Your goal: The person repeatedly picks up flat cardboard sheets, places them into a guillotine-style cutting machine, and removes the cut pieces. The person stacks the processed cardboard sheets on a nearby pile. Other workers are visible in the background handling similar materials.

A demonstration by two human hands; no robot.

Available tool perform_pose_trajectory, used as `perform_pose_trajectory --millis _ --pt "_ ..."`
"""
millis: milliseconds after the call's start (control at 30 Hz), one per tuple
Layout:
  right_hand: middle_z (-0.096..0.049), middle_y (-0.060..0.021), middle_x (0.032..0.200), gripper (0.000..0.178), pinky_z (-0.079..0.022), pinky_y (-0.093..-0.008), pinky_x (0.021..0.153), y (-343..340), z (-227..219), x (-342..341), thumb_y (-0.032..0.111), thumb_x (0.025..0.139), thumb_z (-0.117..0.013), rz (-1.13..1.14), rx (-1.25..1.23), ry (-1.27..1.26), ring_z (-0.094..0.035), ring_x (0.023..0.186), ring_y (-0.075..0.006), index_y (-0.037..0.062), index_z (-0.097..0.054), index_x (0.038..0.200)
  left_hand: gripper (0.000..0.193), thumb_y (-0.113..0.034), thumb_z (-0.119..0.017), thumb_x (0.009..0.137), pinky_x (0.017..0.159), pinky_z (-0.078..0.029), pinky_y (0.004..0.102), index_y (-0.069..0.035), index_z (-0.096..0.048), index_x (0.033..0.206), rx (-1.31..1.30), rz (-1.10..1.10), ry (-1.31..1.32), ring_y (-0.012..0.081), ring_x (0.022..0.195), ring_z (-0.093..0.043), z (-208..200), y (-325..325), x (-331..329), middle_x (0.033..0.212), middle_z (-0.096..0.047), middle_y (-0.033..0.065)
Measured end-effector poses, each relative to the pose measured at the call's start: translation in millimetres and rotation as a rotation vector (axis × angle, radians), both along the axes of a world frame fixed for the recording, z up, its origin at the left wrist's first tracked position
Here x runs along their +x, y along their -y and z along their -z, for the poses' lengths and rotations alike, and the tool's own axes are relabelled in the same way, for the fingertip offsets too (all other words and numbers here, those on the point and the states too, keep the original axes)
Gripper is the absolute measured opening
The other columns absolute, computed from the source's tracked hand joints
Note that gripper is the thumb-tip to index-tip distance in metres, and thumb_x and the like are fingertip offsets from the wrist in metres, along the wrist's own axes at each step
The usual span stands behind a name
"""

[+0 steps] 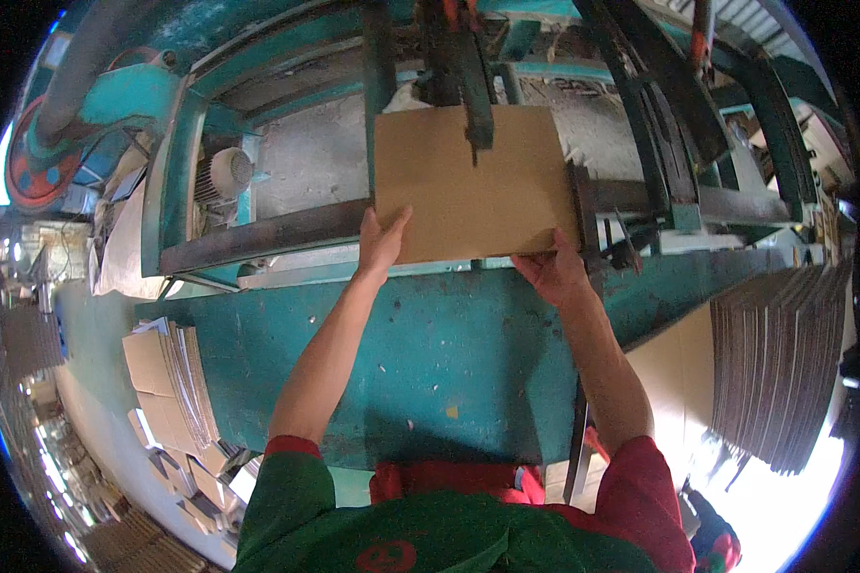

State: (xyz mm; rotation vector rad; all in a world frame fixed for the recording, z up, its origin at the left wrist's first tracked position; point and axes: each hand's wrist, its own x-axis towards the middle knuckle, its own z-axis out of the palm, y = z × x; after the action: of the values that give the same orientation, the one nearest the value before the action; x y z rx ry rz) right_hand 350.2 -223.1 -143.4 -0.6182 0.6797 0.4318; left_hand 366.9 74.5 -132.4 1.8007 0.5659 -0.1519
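Observation:
A flat brown cardboard sheet [468, 205] lies in front of me under the dark metal arm [478, 105] of a green machine. My left hand [382, 241] grips the sheet's near left edge, its thumb on top and the other fingers out of sight. At the near right corner my right hand [554, 270] holds the same sheet, fingers curled at the edge. The sheet's right side lies against a dark upright metal piece [584, 205]. The metal arm's tip hangs over the sheet's far half; whether it touches cannot be made out.
A green worktable [440, 358] spans the space between me and the machine frame [277, 229]. Tall stacked cardboard [779, 363] stands at the right, with a smaller cardboard stack [172, 382] at the left. A motor [227, 175] sits inside the frame.

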Motion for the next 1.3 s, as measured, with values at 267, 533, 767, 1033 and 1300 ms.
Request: perform_pose_trajectory --millis 267,533,767,1033,1300 --pt "-0.057 -0.0177 0.117 0.047 -0.059 -0.0422 0.084 -12 18 6 0.041 0.102 -0.041 -0.002 -0.150 0.022 -0.062 0.102 -0.0305 0.0041 -0.045 0.130 0.066 -0.045 -0.071 0.080 0.090 -0.048 0.0430 0.003 -0.055 0.121 0.133 0.082 0.105 0.0344 0.108 -0.061 14 -4 5 0.117 -0.061 0.0239" --pt "-0.066 -0.0105 0.104 0.047 -0.056 -0.0346 0.079 19 -17 -130 0.046 0.093 -0.057 -0.086 -0.398 0.168 -0.064 0.089 -0.0226 0.0048 -0.060 0.115 0.097 -0.065 -0.066 0.076 0.097 -0.045 0.0463 0.008 -0.040 0.134 0.096 0.033 0.030 0.0408 0.114 -0.056 -24 14 -130 0.127 -0.053 0.0294" --pt "-0.065 -0.0174 0.112 0.065 -0.056 -0.0448 0.079 -32 -20 -322 0.058 0.090 -0.052 -0.299 -0.247 -0.042 -0.064 0.096 -0.0340 0.0019 -0.053 0.123 0.077 -0.062 -0.062 0.081 0.090 -0.048 0.0444 0.003 -0.056 0.123 0.176 -0.145 -0.112 0.0368 0.107 -0.061 -51 -46 -368 0.113 -0.064 0.0252" --pt "-0.066 -0.0175 0.104 0.037 -0.056 -0.0406 0.071 -181 -71 -334 0.030 0.096 -0.051 -0.967 -0.445 0.175 -0.068 0.082 -0.0319 0.0016 -0.050 0.120 0.053 -0.037 -0.067 0.090 0.083 -0.049 0.0309 0.000 -0.053 0.124 0.324 -0.834 0.786 0.0154 0.095 -0.060 -226 -287 -489 0.108 -0.065 0.0075" --pt "-0.066 -0.0187 0.106 0.031 -0.056 -0.0342 0.070 -201 -83 -385 0.021 0.096 -0.051 -0.814 -0.488 0.271 -0.069 0.083 -0.0278 -0.0009 -0.051 0.118 0.052 -0.048 -0.061 0.089 0.044 -0.046 0.0339 -0.003 -0.059 0.116 0.000 -0.828 0.051 0.0159 0.057 -0.058 -80 -483 -583 0.073 -0.062 0.0044"
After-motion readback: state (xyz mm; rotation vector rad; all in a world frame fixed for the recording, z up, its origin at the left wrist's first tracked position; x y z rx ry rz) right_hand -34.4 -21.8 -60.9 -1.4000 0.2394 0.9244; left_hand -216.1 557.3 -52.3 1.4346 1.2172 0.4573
